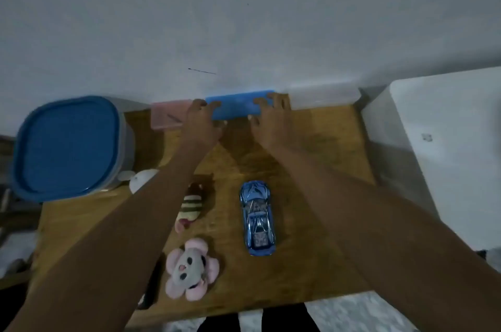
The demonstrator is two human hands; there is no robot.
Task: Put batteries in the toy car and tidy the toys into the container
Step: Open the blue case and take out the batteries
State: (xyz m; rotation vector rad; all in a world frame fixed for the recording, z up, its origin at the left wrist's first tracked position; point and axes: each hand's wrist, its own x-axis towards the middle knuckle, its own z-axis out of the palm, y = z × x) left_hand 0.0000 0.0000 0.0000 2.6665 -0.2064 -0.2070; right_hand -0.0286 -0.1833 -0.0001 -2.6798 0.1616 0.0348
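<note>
Both hands are on the blue box (235, 108) at the far edge of the bench (311, 158), against the wall (244, 20). Left hand (202, 121) takes its left end: fingers curled over the top edge, thumb at the near side, so the grip is wrapped on the box. Right hand (268, 121) takes the right end the same way, fingers hooked over the top, thumb low at the front edge. Box is lying flat w/ its long side along the wall; can't tell if it's lifted or resting.

Just left of the box, touching or nearly so, a pink translucent box (165, 116). Just right of it, a clear/white box (325, 98), also along the wall.

Toy car (257, 220), shiny blue, sits on the bench near the person, btwn the two forearms, nose pointing toward the wall, wheels down, nobody touching it. Left of the car, a small striped plush (189, 207), partly under the left forearm. Nearer still, a pink and grey plush (191, 269) face up near the front edge.

Far left of the bench: big container w/ blue lid (67, 144), lid on. Beside its base a white rounded item (142, 180), partly hidden by the left arm. Right of the bench stands a white cabinet (447, 147)
</note>
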